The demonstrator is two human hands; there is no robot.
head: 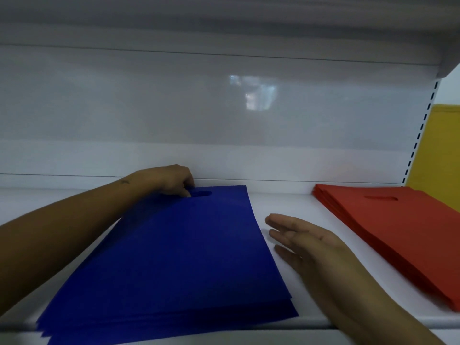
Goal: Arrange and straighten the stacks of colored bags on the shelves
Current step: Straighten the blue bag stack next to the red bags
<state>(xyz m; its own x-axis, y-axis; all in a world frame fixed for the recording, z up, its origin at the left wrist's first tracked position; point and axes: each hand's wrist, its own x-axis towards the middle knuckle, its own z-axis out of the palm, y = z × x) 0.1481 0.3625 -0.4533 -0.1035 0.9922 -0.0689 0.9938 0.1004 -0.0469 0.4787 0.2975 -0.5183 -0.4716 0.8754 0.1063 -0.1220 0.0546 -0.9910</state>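
A stack of blue bags (179, 260) lies flat on the white shelf (281, 202), skewed, with its front corners past the shelf's front edge. My left hand (171, 181) grips the stack's far left corner beside the handle cut-out, thumb on top. Just right of the stack's right edge, my right hand (306, 242) stays flat, fingers straight and together, holding nothing. A stack of red bags (398, 230) lies at the right of the shelf, a cut-out handle near its far end.
The glossy white back panel (199, 115) rises close behind the bags. Another shelf (249, 28) hangs low overhead. A slotted upright (420, 130) marks the right end, with a yellow panel (440, 145) beyond it. Bare shelf shows between the two stacks.
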